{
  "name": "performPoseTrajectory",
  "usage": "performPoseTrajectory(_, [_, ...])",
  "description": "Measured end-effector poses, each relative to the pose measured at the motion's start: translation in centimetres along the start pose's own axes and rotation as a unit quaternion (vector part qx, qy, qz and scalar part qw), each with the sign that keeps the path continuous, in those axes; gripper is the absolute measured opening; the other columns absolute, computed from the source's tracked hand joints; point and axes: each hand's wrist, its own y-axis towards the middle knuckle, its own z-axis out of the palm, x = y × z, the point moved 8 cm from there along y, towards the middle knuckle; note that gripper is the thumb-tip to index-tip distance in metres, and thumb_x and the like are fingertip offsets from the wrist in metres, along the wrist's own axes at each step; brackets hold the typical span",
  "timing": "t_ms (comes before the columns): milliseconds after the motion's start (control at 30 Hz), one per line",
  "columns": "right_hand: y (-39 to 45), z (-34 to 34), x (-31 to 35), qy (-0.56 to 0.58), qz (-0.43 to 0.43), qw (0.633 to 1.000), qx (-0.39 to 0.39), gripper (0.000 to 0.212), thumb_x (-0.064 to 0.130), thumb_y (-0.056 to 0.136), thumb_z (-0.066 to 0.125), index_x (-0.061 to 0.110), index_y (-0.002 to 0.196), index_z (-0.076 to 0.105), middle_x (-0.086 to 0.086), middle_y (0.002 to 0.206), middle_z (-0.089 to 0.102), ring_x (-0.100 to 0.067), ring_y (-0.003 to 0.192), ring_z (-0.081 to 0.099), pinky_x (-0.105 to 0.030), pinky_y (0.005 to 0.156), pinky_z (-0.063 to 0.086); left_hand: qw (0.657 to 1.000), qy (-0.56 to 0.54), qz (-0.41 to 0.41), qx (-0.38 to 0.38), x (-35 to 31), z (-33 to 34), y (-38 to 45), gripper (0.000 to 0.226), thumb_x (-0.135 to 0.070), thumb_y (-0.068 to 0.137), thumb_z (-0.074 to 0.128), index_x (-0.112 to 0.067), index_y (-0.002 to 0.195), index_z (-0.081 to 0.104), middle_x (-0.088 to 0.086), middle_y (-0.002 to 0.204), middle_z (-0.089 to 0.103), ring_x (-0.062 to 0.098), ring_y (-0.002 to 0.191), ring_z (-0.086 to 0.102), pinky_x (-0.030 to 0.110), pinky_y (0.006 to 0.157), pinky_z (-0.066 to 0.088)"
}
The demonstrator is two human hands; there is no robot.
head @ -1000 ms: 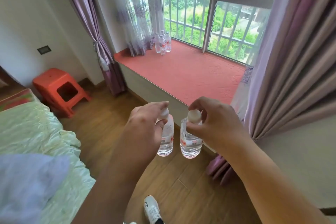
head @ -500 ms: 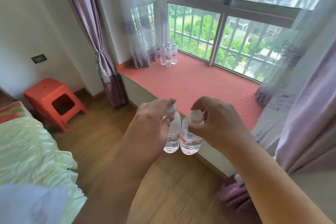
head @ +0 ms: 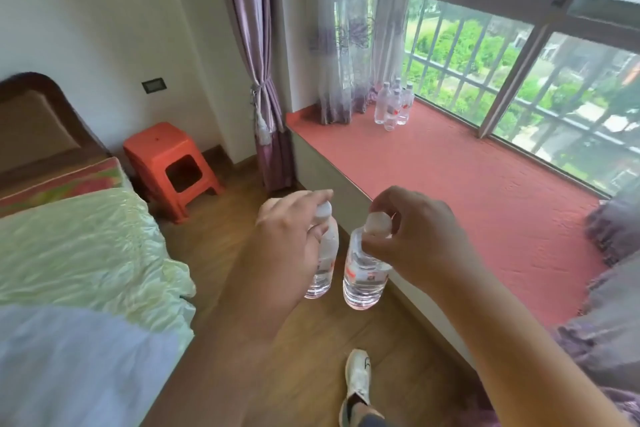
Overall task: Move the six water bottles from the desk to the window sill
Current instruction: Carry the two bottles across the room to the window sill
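My left hand (head: 289,239) pinches the white cap of a clear water bottle (head: 323,267) that hangs below it. My right hand (head: 419,236) pinches the cap of a second clear bottle with a red label (head: 363,274). Both bottles hang over the wooden floor, just short of the front edge of the red window sill (head: 450,177). Several more bottles (head: 393,107) stand together at the sill's far left, next to the sheer curtain.
A bed with a pale green cover (head: 79,250) lies to the left. An orange plastic stool (head: 173,166) stands by the wall. A tied purple curtain (head: 266,107) hangs at the sill's left end, another bunches at the right (head: 609,243). My shoe (head: 358,378) is on the floor.
The view has swung left and nearer to the sill. Both hands still carry their bottles by the caps; the bottles have drawn slightly apart.
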Motion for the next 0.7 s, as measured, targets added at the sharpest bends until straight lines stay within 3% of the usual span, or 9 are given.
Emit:
performPoseTrajectory(167, [5.4,2.5,0.4,0.028,-0.022,0.999,0.019,0.026,0.029,0.067,0.075,0.031,0.09,0.063,0.016,0.079,0.06,-0.004,0.072,0.055,-0.027,0.059,0.045,0.999,0.03,-0.03,0.003,2.9,0.2,3.9,0.044,-0.019,0.095,0.062,-0.035,0.135,0.056,-0.019,0.13,0.056,-0.002,0.122,0.041,-0.001,0.086,0.023])
performPoseTrajectory(300, [11.0,3.4,0.0,0.045,-0.041,0.998,0.023,0.026,0.029,0.066,0.075,0.033,0.088,0.062,0.015,0.077,0.06,-0.002,0.071,0.054,-0.022,0.056,0.039,0.999,0.038,-0.039,0.001,4.2,0.9,8.8,0.043,-0.019,0.095,0.061,-0.034,0.135,0.057,-0.018,0.131,0.056,0.001,0.122,0.04,0.006,0.093,0.023])
performPoseTrajectory(433, [16.7,3.7,-1.3,0.053,-0.043,0.997,0.025,0.027,0.031,0.066,0.072,0.033,0.09,0.061,0.015,0.078,0.058,-0.004,0.073,0.052,-0.019,0.057,0.031,0.998,0.035,-0.043,0.004,4.7,2.3,14.8,0.041,-0.017,0.095,0.062,-0.03,0.134,0.058,-0.016,0.13,0.057,0.004,0.121,0.04,-0.003,0.092,0.018])
performPoseTrajectory(700, [26.5,3.6,-3.7,0.026,-0.069,0.997,0.016,0.03,0.03,0.067,0.074,0.027,0.096,0.064,0.012,0.076,0.053,-0.009,0.071,0.049,-0.013,0.055,0.027,0.999,0.031,-0.039,-0.017,5.2,5.3,24.1,0.043,-0.016,0.093,0.065,-0.027,0.134,0.059,-0.013,0.129,0.058,0.004,0.121,0.041,-0.003,0.095,0.016])
